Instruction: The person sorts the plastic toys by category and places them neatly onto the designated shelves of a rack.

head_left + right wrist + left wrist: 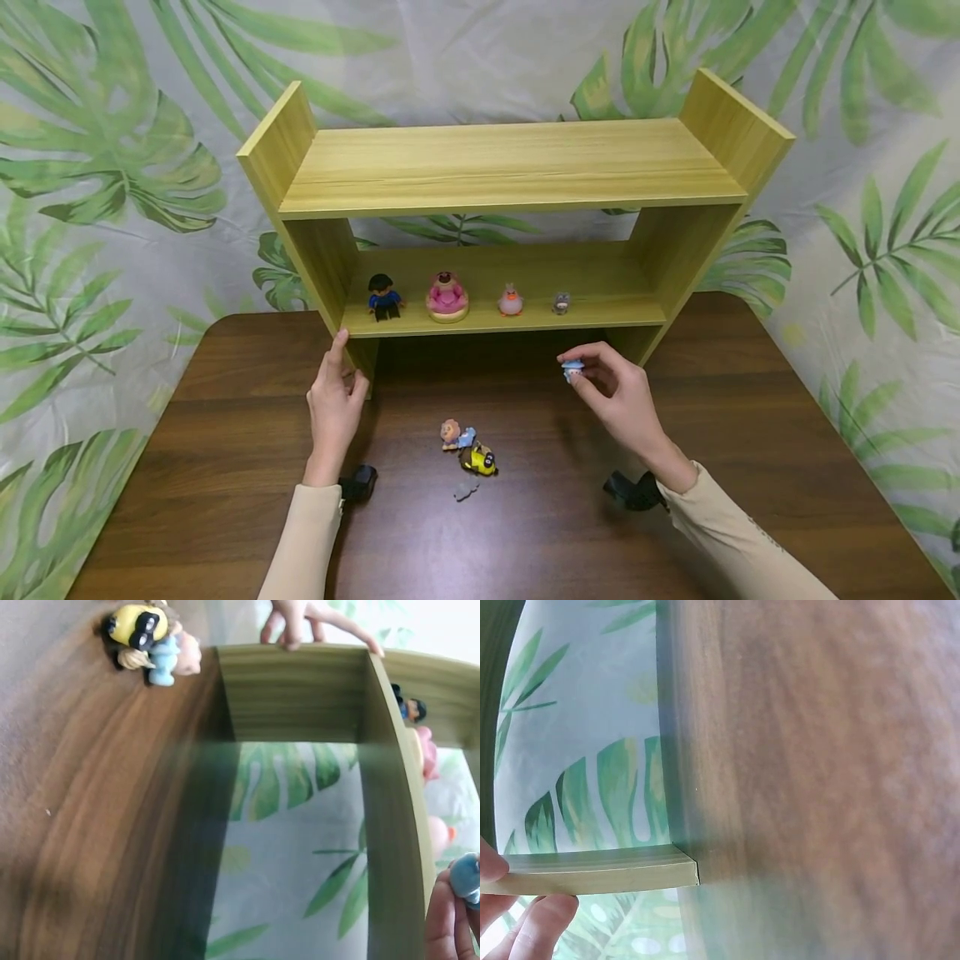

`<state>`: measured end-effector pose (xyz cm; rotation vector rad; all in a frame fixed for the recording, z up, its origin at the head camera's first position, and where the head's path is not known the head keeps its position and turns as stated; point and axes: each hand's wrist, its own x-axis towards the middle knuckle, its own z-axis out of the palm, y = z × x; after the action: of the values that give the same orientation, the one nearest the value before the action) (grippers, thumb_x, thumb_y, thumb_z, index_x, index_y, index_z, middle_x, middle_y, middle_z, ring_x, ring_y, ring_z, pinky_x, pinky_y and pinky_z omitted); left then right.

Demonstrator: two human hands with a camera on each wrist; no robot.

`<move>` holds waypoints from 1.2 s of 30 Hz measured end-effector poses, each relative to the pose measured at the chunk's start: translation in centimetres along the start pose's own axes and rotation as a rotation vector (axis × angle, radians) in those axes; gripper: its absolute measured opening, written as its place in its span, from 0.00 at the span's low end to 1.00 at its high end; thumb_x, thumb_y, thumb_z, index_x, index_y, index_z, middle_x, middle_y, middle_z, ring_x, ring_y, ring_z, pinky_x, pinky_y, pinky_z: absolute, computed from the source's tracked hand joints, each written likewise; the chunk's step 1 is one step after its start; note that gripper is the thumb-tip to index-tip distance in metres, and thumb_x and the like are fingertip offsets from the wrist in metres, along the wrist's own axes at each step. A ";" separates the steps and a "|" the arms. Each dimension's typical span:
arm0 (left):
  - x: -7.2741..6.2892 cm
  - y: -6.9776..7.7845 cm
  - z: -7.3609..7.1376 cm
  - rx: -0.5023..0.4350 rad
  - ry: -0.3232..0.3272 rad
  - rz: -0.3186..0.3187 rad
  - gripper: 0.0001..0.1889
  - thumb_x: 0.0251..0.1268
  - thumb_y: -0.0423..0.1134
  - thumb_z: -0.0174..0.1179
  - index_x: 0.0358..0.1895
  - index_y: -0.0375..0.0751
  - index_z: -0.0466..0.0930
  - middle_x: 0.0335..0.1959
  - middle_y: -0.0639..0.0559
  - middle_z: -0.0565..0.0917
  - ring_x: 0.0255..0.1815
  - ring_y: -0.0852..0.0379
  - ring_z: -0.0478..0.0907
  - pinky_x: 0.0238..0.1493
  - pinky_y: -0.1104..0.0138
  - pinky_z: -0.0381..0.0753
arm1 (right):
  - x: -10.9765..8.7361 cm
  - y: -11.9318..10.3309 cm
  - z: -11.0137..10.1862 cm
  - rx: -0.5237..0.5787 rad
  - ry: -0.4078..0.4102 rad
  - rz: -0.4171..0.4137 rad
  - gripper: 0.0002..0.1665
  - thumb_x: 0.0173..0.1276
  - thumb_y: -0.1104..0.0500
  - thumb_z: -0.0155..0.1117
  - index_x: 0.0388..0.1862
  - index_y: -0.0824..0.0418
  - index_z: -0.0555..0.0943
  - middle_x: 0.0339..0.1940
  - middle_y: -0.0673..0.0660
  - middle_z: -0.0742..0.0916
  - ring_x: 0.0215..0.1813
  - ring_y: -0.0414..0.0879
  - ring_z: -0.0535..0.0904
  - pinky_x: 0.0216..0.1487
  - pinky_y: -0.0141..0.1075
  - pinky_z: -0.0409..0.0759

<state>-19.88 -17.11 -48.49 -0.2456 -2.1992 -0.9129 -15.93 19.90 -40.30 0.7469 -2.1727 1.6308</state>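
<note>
My right hand [618, 396] pinches a small figurine with a blue hat [573, 369] between thumb and fingertips, just in front of the middle shelf's right part. In the right wrist view, its blue top [466, 877] shows at the lower right edge. My left hand [335, 404] touches the front edge of the wooden shelf unit [510, 167] at its lower left corner, index finger stretched out. On the middle shelf stand a blue-shirted toy figure [385, 297], a pink bear figurine [447, 296], a pink duck-like figurine [511, 300] and a small grey figurine [561, 303].
Several small figurines lie together on the brown table [540, 533], among them a yellow and black one [478, 459] and a lion-like one [450, 432]. A small grey piece [466, 488] lies nearer me. A leaf-patterned cloth [112, 167] hangs behind the shelf unit.
</note>
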 end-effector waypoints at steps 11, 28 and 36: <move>0.0 0.0 0.1 -0.005 -0.002 0.004 0.43 0.58 0.20 0.53 0.73 0.62 0.55 0.38 0.39 0.75 0.26 0.46 0.77 0.23 0.55 0.72 | 1.2 -0.4 -1.3 -0.048 0.066 -0.032 0.17 0.60 0.81 0.57 0.48 0.73 0.77 0.47 0.68 0.81 0.44 0.43 0.79 0.45 0.28 0.76; -0.1 -0.1 0.1 -0.004 0.016 0.008 0.43 0.56 0.19 0.53 0.72 0.62 0.55 0.35 0.40 0.74 0.24 0.48 0.75 0.23 0.56 0.70 | 4.1 -2.8 -3.0 -0.141 0.182 -0.056 0.15 0.59 0.82 0.57 0.46 0.81 0.74 0.44 0.74 0.80 0.44 0.42 0.79 0.46 0.28 0.76; 0.0 -0.1 0.0 -0.005 0.007 0.000 0.43 0.57 0.20 0.53 0.72 0.62 0.55 0.38 0.39 0.75 0.25 0.47 0.77 0.23 0.56 0.71 | 4.9 0.8 -4.1 -0.158 0.216 0.000 0.15 0.62 0.78 0.59 0.48 0.76 0.76 0.45 0.68 0.82 0.43 0.38 0.80 0.45 0.25 0.75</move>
<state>-19.88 -17.14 -48.56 -0.2443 -2.1911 -0.9183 -20.57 22.92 -37.01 0.5009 -2.1154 1.4461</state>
